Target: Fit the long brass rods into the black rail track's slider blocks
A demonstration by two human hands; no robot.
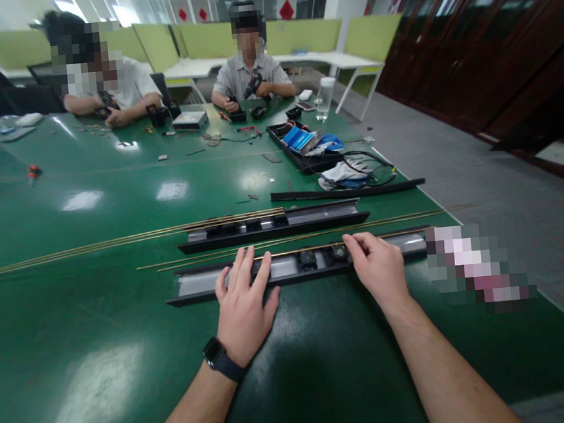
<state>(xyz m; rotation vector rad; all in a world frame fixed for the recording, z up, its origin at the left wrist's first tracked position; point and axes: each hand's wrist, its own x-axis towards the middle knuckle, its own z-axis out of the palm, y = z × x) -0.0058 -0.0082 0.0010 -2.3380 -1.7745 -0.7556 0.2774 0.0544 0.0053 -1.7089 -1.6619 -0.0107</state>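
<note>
Brass rod (309,248): thin, smooth, likely light and springy. Judged easy to flex over its length and apt to roll between fingertips; best taken near the spot being worked, with a second hold farther along to damp whip. Black channel (307,276): looks stiff, probably light for its length, liable to skate on the smooth green table (315,366); long side walls give the surest grip.

Positions (12 o'clock = away from wearer): channel runs 9 to 3 o'clock, black blocks (307,258) seated inside, between the hands. Rod lies along its far edge.

Left hand (245,307): fingers apart, laid across the channel, thumb by the near wall; rod leads off from the fingertips toward 3 o'clock. Right hand (378,265): thumb and curled index appear pinched on the rod, which extends to 9 and 3 o'clock of them; firmness unclear. Second channel (274,232) at 12 o'clock, near, apart.
</note>
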